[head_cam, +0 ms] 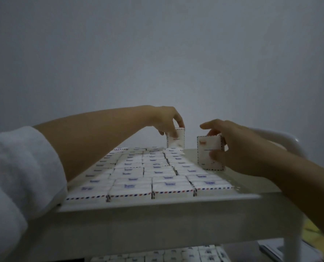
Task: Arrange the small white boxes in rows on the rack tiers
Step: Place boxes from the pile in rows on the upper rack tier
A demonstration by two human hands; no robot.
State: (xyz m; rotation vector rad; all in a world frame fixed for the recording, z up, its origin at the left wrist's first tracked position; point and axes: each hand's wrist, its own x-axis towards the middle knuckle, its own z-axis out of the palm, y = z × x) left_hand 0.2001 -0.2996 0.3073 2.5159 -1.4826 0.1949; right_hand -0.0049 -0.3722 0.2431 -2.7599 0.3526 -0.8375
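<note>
Pinching one small white box (pixel 176 139) upright at the far edge of the top rack tier (pixel 157 207) with your left hand (pixel 165 120) and gripping a second box (pixel 207 149) upright near its right edge with your right hand (pixel 238 146), lay each flat, flush against the laid rows (pixel 148 172).

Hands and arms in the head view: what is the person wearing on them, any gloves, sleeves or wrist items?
No gloves on the left hand or right hand. The left arm has a thick, fuzzy white sleeve bunched near the elbow; the right arm shows no sleeve in frame. No watch, ring or band shows, though the picture is dim.
</note>
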